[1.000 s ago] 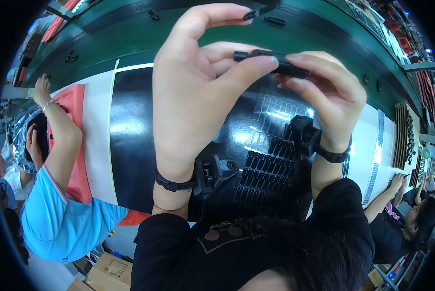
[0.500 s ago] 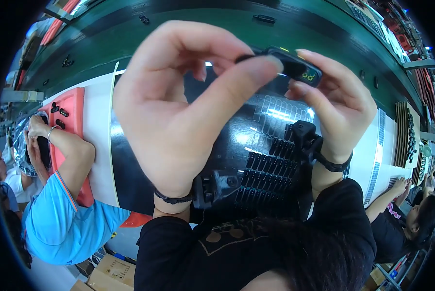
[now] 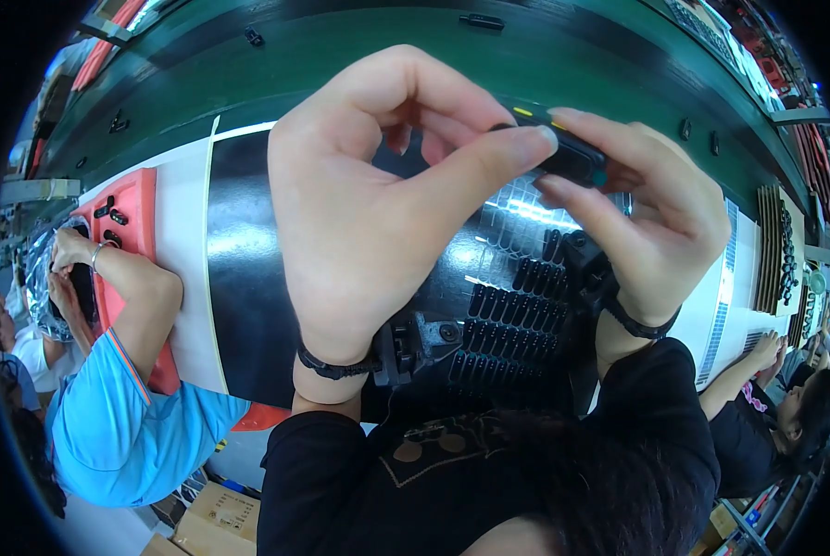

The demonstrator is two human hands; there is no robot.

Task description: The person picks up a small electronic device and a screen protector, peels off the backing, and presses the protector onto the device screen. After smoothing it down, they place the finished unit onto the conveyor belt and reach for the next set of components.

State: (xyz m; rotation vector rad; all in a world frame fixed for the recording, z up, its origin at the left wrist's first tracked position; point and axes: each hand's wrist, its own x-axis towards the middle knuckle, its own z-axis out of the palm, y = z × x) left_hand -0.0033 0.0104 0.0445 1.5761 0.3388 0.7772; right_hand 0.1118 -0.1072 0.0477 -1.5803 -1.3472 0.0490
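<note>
Up over the far part of the black work mat [image 3: 248,306], both my hands hold a small black oblong electronic device [image 3: 572,159] with a yellow strip on its upper edge. My left hand [image 3: 364,222] pinches its left end between thumb and fingers. At the other end, my right hand [image 3: 670,204] grips it with thumb and forefinger. The left thumb covers part of the device. Below my hands lies a sheet with rows of black oblong stickers [image 3: 517,315]; its far part is bare clear backing [image 3: 524,218].
Beyond the table runs a green conveyor belt [image 3: 341,69] carrying several small black devices. At left, a co-worker in a blue shirt [image 3: 123,426] works by a red foam tray [image 3: 151,315]. Stacked brown boards [image 3: 767,250] with black pieces and another co-worker [image 3: 758,426] are at right.
The device has tilted, and its lit green display no longer shows. My left hand has shifted to the right. Small devices on the belt have moved slightly left.
</note>
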